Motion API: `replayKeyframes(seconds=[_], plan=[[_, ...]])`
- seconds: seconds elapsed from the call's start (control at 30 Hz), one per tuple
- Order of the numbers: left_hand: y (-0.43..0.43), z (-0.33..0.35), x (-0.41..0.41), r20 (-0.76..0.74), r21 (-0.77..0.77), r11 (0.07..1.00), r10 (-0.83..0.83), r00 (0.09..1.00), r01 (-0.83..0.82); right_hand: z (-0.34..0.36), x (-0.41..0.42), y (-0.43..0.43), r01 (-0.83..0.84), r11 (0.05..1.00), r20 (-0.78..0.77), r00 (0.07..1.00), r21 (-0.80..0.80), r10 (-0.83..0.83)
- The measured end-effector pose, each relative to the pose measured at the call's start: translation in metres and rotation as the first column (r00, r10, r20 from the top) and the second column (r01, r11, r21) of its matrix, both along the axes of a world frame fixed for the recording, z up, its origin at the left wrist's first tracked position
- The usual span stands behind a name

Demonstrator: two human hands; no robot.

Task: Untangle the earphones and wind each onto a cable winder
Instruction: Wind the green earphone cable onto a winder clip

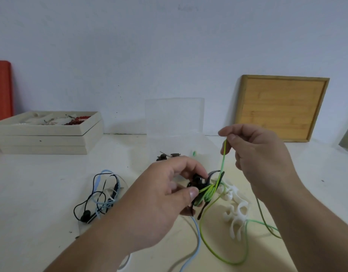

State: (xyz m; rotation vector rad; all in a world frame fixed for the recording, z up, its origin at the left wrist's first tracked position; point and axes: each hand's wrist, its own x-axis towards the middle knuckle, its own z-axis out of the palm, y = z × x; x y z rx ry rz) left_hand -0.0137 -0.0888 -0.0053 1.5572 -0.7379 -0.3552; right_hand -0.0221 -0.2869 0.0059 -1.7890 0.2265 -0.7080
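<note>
My left hand point(165, 195) grips a black cable winder point(198, 185) above the table, with several turns of green earphone cable point(209, 192) wrapped around its middle. My right hand point(255, 154) pinches the same green cable point(224, 154) between thumb and forefinger, up and to the right of the winder, so the cable runs taut between them. The rest of the green cable point(224, 260) loops loose on the table below. A tangle of black and light-blue earphones point(102, 199) lies on the table to the left. White cable winders point(235, 211) lie under my right wrist.
A clear plastic box point(175, 122) with its lid up stands behind my hands, small dark pieces point(167, 156) in front of it. Stacked beige trays point(47, 134) sit at the back left beside a red board point(1, 99). A wooden tray point(281, 108) leans on the wall.
</note>
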Motion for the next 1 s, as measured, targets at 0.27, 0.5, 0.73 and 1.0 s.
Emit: replayKeyframes(seconds=[0.27, 0.5, 0.73, 1.0], plan=[[-0.005, 0.001, 0.003, -0.059, -0.276, 0.937, 0.206, 0.977, -0.215, -0.004, -0.006, 0.013, -0.213, 0.935, -0.353, 0.93, -0.283, 0.105], [0.0, -0.002, 0.017, -0.198, -0.397, 0.776, 0.45, 0.871, -0.491, -0.009, -0.013, 0.043, -0.572, 0.706, -0.443, 0.807, -0.419, 0.391], [-0.001, -0.007, 0.019, -0.032, -0.3, 0.719, 0.649, 0.76, -0.627, 0.004, -0.023, 0.047, -0.664, 0.695, -0.371, 0.741, -0.277, 0.56], [0.001, -0.008, 0.013, 0.223, -0.085, 0.838, 0.543, 0.809, -0.539, 0.015, -0.029, 0.04, -0.518, 0.785, -0.175, 0.855, -0.339, 0.488]])
